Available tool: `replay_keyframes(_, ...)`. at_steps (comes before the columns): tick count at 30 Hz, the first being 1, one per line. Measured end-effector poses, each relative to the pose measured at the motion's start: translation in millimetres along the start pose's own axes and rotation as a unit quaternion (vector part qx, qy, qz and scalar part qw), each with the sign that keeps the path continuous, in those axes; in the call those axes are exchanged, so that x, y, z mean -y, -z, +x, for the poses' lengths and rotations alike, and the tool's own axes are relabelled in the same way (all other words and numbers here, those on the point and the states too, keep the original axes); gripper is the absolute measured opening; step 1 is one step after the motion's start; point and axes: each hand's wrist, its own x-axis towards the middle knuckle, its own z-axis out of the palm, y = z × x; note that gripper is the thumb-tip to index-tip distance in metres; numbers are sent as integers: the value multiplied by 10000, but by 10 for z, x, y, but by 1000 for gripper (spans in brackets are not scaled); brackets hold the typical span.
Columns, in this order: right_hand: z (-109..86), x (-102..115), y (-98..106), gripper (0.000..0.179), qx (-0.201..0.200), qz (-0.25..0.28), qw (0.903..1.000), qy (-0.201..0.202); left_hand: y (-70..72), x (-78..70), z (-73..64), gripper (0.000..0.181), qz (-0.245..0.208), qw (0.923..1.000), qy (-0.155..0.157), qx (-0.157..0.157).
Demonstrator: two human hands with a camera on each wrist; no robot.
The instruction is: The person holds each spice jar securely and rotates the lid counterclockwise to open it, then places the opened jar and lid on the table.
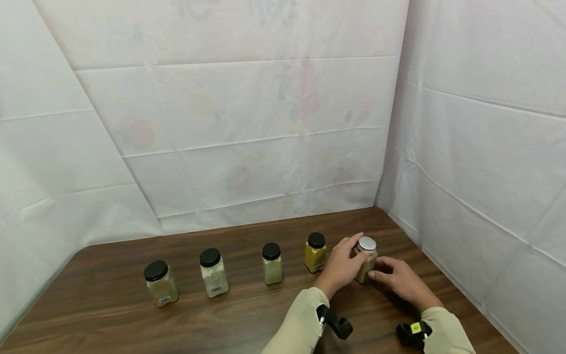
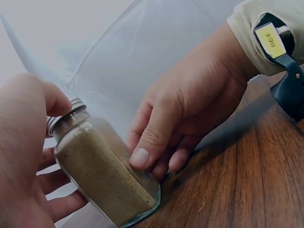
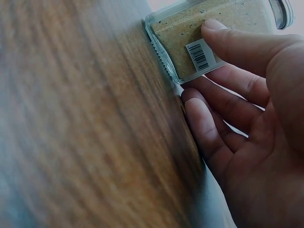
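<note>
A square glass spice jar (image 1: 365,266) with a silver screw lid (image 1: 367,243) stands at the right of the table, close to upright. Brown, dark-flecked powder fills it in the left wrist view. My left hand (image 1: 341,261) grips it from the left, thumb up by the lid and fingers behind the glass. Low on its right side, my right hand (image 1: 401,281) holds the jar between thumb and fingers. A barcode label (image 3: 200,54) shows beside the right thumb in the right wrist view. Whether the base fully touches the table is unclear.
Left of my hands, black-lidded jars form a loose row on the brown wooden table (image 1: 132,324): a yellow one (image 1: 315,255), a small pale green one (image 1: 272,270), a whitish one (image 1: 215,279) and a tan one (image 1: 163,289). White sheeting (image 1: 247,123) hangs behind and at both sides.
</note>
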Motion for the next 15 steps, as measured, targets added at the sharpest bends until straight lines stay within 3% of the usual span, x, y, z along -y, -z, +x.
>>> replay_keyframes(15,-4,15,-5,48,8,33,10000,-55,12,11,-13,40,-556,9984,98,35)
